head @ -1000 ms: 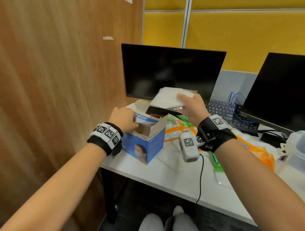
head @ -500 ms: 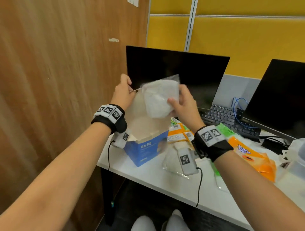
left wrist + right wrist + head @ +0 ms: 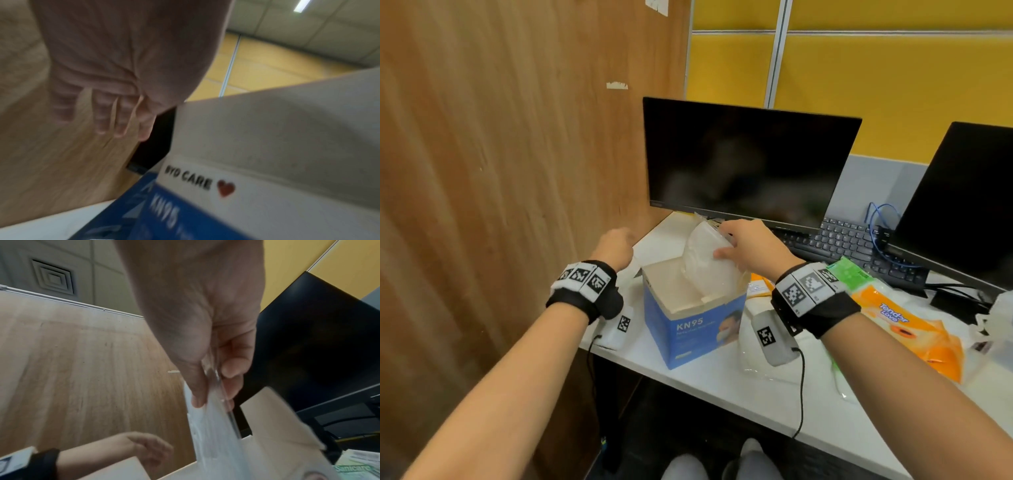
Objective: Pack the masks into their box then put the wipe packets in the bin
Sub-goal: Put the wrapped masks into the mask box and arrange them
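Note:
The blue KN95 mask box [image 3: 688, 332] stands open near the desk's front left corner, and its side shows in the left wrist view [image 3: 205, 211]. My right hand [image 3: 739, 246] pinches a white mask in a clear sleeve [image 3: 702, 260] that stands on edge, its lower part inside the box mouth. The right wrist view shows thumb and fingers [image 3: 230, 369] squeezing the sleeve [image 3: 213, 426]. My left hand [image 3: 616, 246] hovers to the left of the box with relaxed fingers [image 3: 121, 120], holding nothing. An orange wipe packet [image 3: 907, 329] and a green one [image 3: 849, 272] lie to the right.
A wooden partition [image 3: 500, 171] closes the left side. A black monitor [image 3: 746, 161] and keyboard [image 3: 846, 243] stand behind the box, a second monitor [image 3: 962, 192] at the right. More sleeved masks [image 3: 753, 356] lie right of the box. The white desk [image 3: 722, 387] edge runs in front.
Both hands came down from in front of the monitor. The left hand let go of the sleeved mask and moved left. The right hand lowered the mask into the box mouth.

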